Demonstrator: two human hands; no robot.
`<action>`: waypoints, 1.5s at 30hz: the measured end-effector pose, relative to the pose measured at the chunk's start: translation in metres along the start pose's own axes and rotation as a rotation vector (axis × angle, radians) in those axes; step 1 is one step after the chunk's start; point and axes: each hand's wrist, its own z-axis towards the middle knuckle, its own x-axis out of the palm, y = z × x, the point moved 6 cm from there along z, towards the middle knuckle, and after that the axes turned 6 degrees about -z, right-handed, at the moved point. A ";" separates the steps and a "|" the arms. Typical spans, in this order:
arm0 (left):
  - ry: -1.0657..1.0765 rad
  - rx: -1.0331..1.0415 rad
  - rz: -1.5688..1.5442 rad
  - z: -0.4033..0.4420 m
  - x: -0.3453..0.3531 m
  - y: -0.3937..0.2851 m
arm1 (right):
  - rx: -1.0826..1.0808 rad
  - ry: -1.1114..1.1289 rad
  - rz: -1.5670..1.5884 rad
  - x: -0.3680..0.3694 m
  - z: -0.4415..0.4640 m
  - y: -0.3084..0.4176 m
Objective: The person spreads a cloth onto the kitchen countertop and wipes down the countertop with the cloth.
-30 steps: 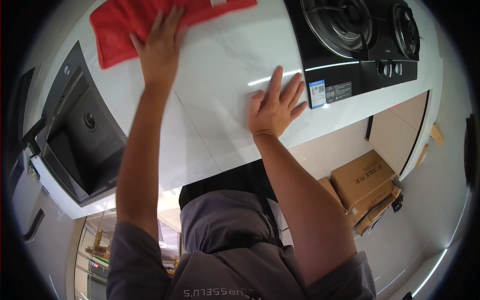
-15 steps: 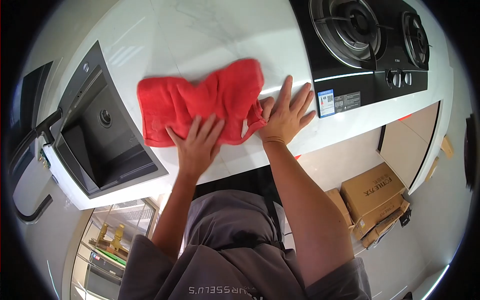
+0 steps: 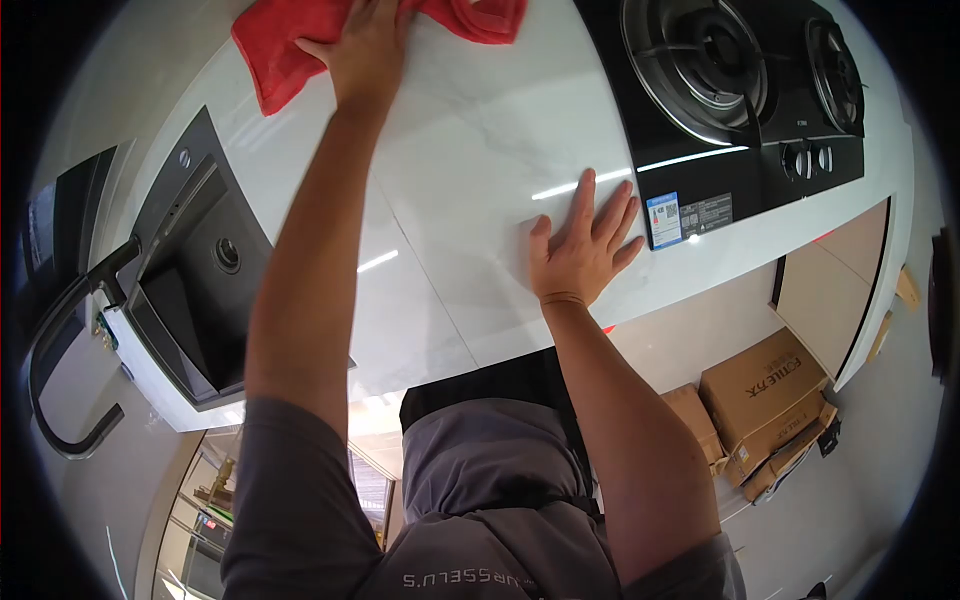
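A red cloth (image 3: 275, 55) lies bunched on the white countertop (image 3: 470, 170) at the far edge of the view, partly cut off by the top of the frame. My left hand (image 3: 368, 58) rests on it, palm down with the thumb stretched out to the side; the fingertips are at or beyond the frame edge. Flat on the counter near the stove's corner, my right hand (image 3: 582, 252) has its fingers spread and nothing in it.
To the right is a black gas stove (image 3: 690, 180) with knobs and a blue-white label (image 3: 664, 220). A dark sink (image 3: 205, 270) with a black faucet (image 3: 45, 380) is at left. Cardboard boxes (image 3: 765, 385) stand on the floor below, right.
My left hand has slid the red cloth away from my body, to the far side of the counter. My right hand stays on the counter near the stove, no longer touching the cloth.
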 end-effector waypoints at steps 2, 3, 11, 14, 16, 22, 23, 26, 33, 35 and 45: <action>-0.038 0.015 -0.084 -0.021 -0.015 -0.007 | 0.008 -0.001 0.006 0.000 0.000 0.000; -0.076 0.094 -0.072 -0.041 -0.027 -0.018 | 0.001 -0.002 0.010 -0.001 -0.001 0.001; 0.405 0.138 -0.165 -0.282 -0.078 -0.067 | -0.014 -0.006 0.015 0.003 -0.003 -0.002; 0.422 0.105 -0.159 -0.340 -0.089 -0.081 | 0.030 0.043 -0.028 0.011 -0.002 -0.004; 0.425 0.115 -0.131 -0.332 -0.088 -0.082 | 0.046 0.050 -0.072 0.012 0.000 -0.005; 0.273 0.133 0.205 -0.183 -0.040 -0.039 | 0.009 0.015 0.024 -0.001 0.000 -0.002; 0.326 0.081 0.172 -0.139 -0.039 -0.034 | 0.018 0.014 0.018 0.000 -0.001 -0.003; 0.108 0.128 -0.126 -0.041 -0.025 -0.010 | 0.017 -0.007 0.002 0.003 -0.001 -0.001; 0.094 -0.084 -0.021 0.014 -0.017 -0.021 | 0.013 0.009 -0.010 0.000 0.000 0.001; -0.032 0.094 -0.117 -0.023 -0.011 -0.023 | 0.015 0.005 -0.008 -0.001 -0.001 0.001; 0.384 0.114 -0.242 -0.310 -0.081 -0.060 | 0.013 0.000 -0.002 0.004 -0.001 -0.001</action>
